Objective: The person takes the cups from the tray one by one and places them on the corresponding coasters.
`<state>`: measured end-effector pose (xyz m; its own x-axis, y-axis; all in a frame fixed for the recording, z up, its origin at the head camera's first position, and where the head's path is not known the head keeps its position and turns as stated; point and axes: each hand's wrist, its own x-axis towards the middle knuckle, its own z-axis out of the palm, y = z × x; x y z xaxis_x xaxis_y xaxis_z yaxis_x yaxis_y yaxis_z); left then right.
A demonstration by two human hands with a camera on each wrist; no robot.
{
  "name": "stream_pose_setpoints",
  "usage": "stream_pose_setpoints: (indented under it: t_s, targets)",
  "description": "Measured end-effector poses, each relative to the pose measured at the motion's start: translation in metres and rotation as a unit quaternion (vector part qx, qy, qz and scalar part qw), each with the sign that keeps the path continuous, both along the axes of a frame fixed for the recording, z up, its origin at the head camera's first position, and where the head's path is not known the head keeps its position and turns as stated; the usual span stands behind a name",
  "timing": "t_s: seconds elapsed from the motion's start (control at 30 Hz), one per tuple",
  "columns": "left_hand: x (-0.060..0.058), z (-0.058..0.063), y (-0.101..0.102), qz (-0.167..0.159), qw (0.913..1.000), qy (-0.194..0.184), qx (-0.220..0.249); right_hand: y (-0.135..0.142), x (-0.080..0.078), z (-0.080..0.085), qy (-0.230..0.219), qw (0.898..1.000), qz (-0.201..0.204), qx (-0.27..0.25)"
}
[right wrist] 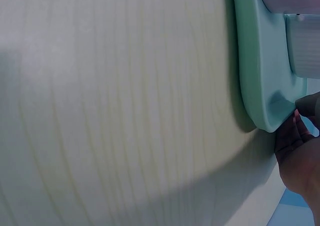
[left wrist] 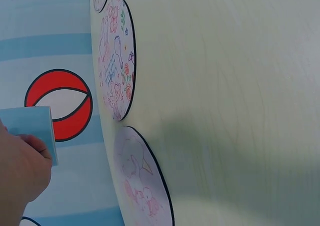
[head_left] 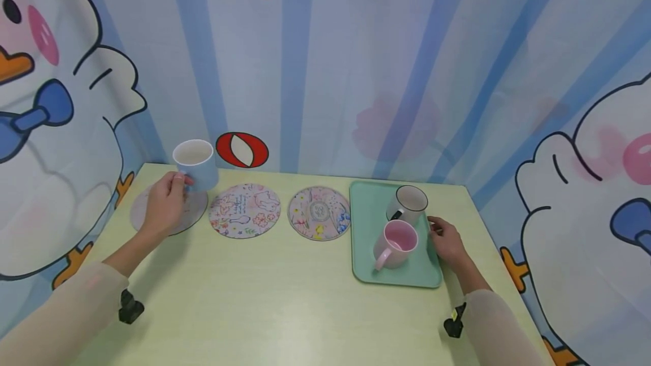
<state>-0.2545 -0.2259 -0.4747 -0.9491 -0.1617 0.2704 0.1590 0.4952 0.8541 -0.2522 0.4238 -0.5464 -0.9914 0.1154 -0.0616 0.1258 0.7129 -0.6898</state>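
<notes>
My left hand grips a light blue mug at its near left side; the fingers hide its handle. The mug is held upright, raised over the leftmost round mat. In the left wrist view, part of the blue mug shows beyond the curled fingers. On the right, my right hand pinches the right rim of a green tray, thumb on the edge in the right wrist view. A white mug with a dark rim and a pink mug stand on that tray.
Two more patterned round mats, a floral one and another, lie in a row between the left mat and the tray. A curtain printed with ducks hangs behind the pale table.
</notes>
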Motion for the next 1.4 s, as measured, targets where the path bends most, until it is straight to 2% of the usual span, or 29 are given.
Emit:
stream_pose_setpoints:
  t_s: [0.37,0.67,1.03,1.27,1.4]
  targets:
    - [0.004,-0.002,-0.013,0.018,0.9994,-0.017,-0.025,0.001,0.0,-0.002,0.007,1.0,0.001,0.01]
    - [0.002,-0.015,-0.026,0.04,0.9983,-0.028,-0.032,0.002,-0.001,-0.004,0.006,1.0,-0.003,0.008]
    - [0.001,-0.031,-0.038,0.052,0.9971,-0.041,-0.038,0.001,0.0,-0.001,0.004,1.0,-0.004,0.003]
    - [0.004,-0.039,-0.044,0.056,0.9952,-0.079,-0.011,-0.002,0.001,-0.001,0.001,1.0,-0.007,0.0]
    - [0.005,-0.043,-0.047,0.066,0.994,-0.085,-0.019,-0.002,0.0,0.002,0.0,1.0,-0.005,-0.001]
